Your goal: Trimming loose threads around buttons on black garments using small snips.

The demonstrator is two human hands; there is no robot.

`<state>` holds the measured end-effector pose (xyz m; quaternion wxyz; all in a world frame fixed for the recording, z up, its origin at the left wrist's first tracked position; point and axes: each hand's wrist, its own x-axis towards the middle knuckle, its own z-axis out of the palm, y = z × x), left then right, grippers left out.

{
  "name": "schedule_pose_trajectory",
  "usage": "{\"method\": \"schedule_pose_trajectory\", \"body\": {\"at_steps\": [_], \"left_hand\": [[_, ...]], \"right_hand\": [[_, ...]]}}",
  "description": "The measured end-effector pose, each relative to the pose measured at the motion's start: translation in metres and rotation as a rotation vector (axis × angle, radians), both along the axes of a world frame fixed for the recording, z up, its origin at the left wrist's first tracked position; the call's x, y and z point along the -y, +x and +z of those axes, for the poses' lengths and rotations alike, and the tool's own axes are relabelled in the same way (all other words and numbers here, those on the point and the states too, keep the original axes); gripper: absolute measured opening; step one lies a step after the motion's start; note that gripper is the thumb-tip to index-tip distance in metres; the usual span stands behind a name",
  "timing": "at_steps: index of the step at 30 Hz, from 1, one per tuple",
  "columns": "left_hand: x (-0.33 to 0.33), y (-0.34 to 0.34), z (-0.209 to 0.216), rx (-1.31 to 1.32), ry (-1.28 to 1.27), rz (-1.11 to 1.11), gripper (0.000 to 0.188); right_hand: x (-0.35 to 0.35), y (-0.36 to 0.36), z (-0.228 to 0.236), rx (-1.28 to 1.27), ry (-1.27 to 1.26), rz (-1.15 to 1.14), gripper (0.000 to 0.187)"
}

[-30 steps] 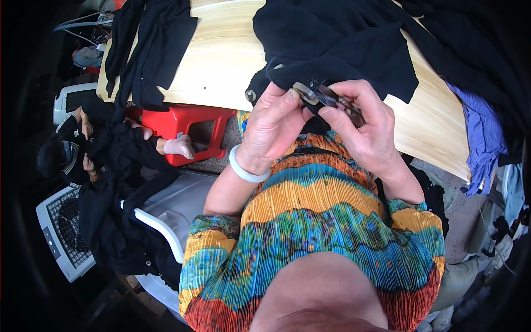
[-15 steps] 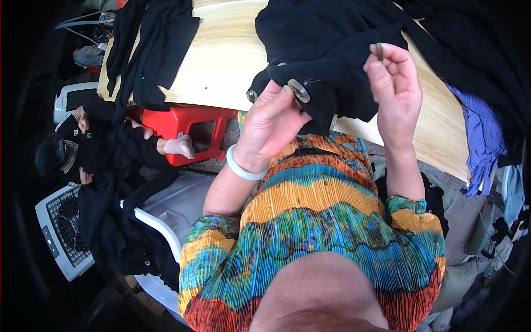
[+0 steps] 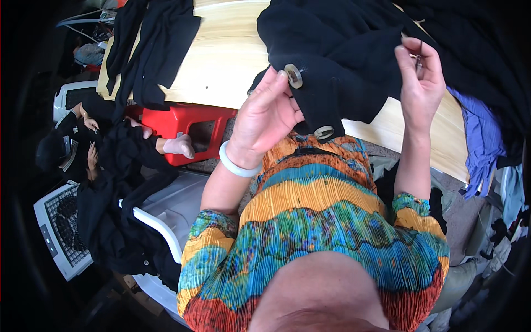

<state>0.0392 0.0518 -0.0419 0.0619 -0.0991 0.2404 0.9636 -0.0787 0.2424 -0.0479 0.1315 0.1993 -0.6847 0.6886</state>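
Pale wood, a wide worktable (image 3: 221, 61), lay under everything, and over its near edge hung a black knit garment (image 3: 337, 66). Left hand (image 3: 268, 113) was loosely open, fingers extended, fingertips touching the cloth just beside a round pale button (image 3: 293, 76); a white bangle (image 3: 237, 164) sat on that wrist. Right hand (image 3: 420, 83) was raised, thumb and fingers pinched shut on something small and thin, too small to tell, against the garment. A second button (image 3: 324, 132) showed at the hem below. Further left stood a red plastic stool (image 3: 185, 122), another black garment (image 3: 149, 50) draped off the table, and bluish cloth (image 3: 481, 144) lay at right.
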Motion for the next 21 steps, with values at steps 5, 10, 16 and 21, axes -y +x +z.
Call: {"method": "schedule_pose_trajectory", "body": {"at_steps": [5,10,16,21], "left_hand": [[0.001,-0.008,0.000,0.004,0.035,-0.006,0.021],[-0.007,-0.014,0.004,0.047,0.004,-0.001,0.016],[-0.010,-0.013,0.006,0.060,-0.061,-0.033,0.008],[-0.002,-0.009,0.006,0.119,-0.029,0.019,0.013]], "right_hand": [[-0.018,0.005,-0.004,0.145,0.244,0.044,0.017],[0.006,0.036,0.021,-0.253,0.400,0.270,0.031],[0.027,0.035,0.004,-0.324,0.402,0.244,0.021],[0.006,0.014,0.010,0.164,0.060,0.072,0.007]]}}
